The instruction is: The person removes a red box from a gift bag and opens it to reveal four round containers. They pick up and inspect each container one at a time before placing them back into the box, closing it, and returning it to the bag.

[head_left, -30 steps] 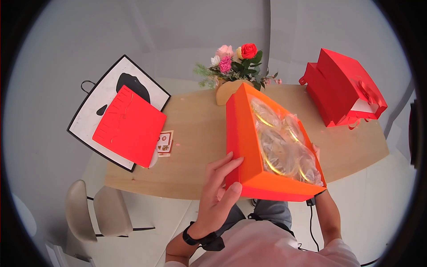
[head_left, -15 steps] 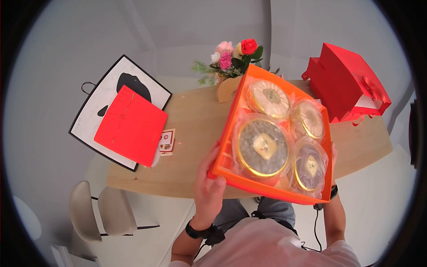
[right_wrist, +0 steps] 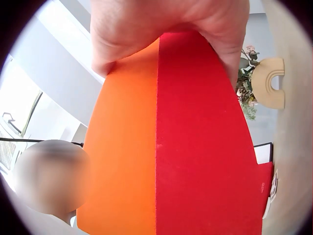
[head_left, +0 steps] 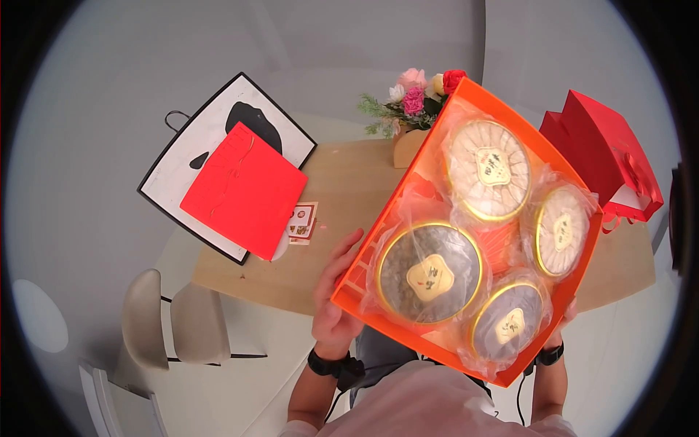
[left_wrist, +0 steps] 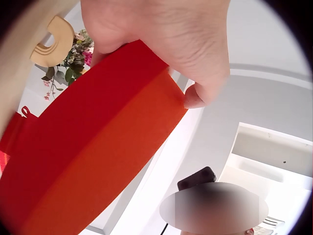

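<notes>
Both hands hold up an open orange-and-red gift box [head_left: 415, 339] above the table's front edge. The box is tilted, its inside facing the head camera. In it sit several round tubs [head_left: 429, 273] with gold rims and cream labels, wrapped in clear plastic. My left hand [head_left: 335, 313] grips the box's left corner; the left wrist view shows the thumb [left_wrist: 195, 97] on the orange edge and fingers partly hidden behind the red side. On the opposite side my right hand [right_wrist: 171, 29] clasps the wall, thumb and fingers on either side of it. In the head view the box hides most of that hand.
At the table's left lies a red folder-like sheet [head_left: 244, 193] on a black-edged white bag [head_left: 167, 178]. Small printed cards [head_left: 302, 222] are beside it. A flower arrangement [head_left: 413, 102] stands behind the box, a red gift bag [head_left: 604, 146] at the right. A beige chair [head_left: 200, 324] is front left.
The box has turned and tipped toward the head camera, so the tub tops now show fully. Both hands have moved with it, and the head view has shifted slightly.
</notes>
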A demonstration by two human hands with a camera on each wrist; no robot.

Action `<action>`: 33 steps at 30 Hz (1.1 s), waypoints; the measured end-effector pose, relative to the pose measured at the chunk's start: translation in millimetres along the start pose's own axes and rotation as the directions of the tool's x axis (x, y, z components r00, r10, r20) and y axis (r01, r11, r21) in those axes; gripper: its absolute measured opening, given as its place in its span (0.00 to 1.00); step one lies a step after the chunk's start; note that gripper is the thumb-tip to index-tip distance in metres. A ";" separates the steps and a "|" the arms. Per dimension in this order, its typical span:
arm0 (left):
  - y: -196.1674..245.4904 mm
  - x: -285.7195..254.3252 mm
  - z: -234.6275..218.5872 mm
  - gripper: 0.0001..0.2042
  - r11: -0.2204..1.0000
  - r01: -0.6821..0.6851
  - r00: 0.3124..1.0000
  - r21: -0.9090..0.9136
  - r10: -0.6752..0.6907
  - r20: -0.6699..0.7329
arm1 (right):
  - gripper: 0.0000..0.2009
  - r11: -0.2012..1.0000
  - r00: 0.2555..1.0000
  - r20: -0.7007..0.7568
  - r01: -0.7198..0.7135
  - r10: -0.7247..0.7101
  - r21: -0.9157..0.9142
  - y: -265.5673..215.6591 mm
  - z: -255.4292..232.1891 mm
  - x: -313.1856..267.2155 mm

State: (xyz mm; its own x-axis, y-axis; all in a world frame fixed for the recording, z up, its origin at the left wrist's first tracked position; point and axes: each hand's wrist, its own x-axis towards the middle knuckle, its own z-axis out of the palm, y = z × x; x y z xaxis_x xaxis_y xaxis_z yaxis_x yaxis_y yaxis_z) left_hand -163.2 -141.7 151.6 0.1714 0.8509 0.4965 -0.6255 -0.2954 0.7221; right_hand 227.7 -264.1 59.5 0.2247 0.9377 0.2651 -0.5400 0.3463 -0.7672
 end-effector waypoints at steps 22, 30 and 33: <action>10.7 -17.9 -9.1 0.45 0.990 0.073 0.996 0.122 -0.067 -0.053 | 0.47 0.985 0.987 -0.011 -0.163 0.163 -0.048 -5.6 8.7 -20.8; -0.2 -75.9 -33.4 0.52 0.957 0.260 0.953 0.128 -0.234 -0.193 | 0.60 0.954 0.963 -0.049 -0.269 0.264 -0.132 -3.3 21.4 -24.3; 11.0 -85.0 -22.1 0.58 0.930 0.359 0.911 0.084 -0.330 -0.247 | 0.61 0.950 0.958 0.007 -0.282 0.285 -0.138 -3.3 17.9 -26.7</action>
State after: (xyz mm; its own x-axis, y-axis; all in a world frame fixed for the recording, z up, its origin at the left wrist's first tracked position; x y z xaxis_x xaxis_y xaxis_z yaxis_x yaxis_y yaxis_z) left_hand -201.5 -207.8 106.7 0.1740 0.9801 0.0953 -0.4561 -0.0056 0.8899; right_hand 208.9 -289.8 65.4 0.0557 0.9977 0.0394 -0.4636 0.0608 -0.8839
